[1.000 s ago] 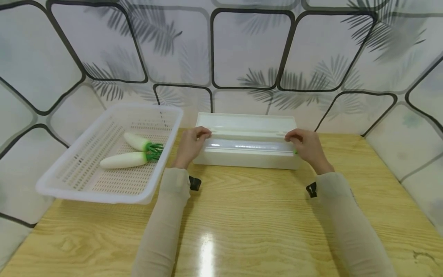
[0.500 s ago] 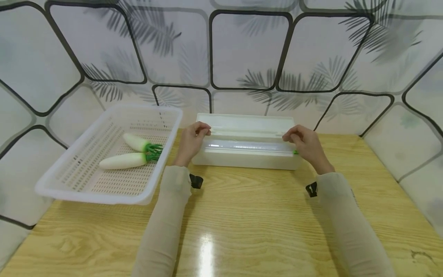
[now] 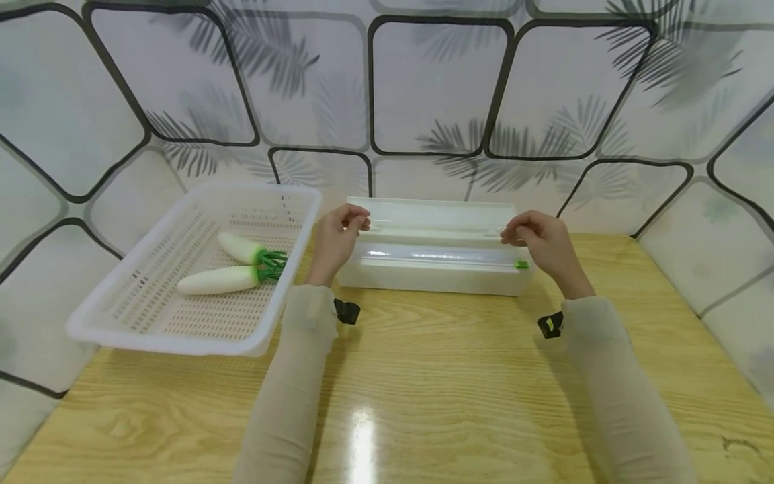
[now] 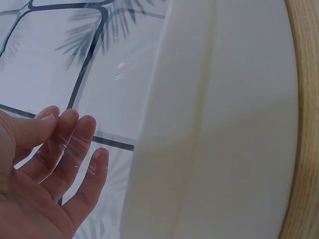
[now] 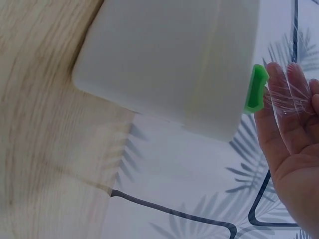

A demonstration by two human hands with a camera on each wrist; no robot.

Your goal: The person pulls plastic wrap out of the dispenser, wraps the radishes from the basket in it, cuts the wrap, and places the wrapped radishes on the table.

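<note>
A long white cling film dispenser (image 3: 429, 281) lies on the table, its lid (image 3: 432, 212) raised at the back. My left hand (image 3: 334, 243) is above its left end and pinches clear cling film (image 4: 75, 149) between thumb and fingertips. At the right end my right hand (image 3: 549, 252) pinches the film too; in the right wrist view, wrinkled film (image 5: 286, 102) stretches across the fingers. A green slide cutter (image 3: 521, 264) sits at the dispenser's right end, close to the right hand. Between the hands the film is hard to make out.
A white perforated basket (image 3: 163, 344) stands on the left of the wooden table (image 3: 447, 390). Two white radishes (image 3: 218, 280) with green stems lie inside it. Behind the dispenser rises a patterned wall covering (image 3: 435, 87).
Both hands have lifted slightly from the dispenser, still pinching the film. My right hand has moved a little up and to the right, uncovering more of the green slide cutter.
</note>
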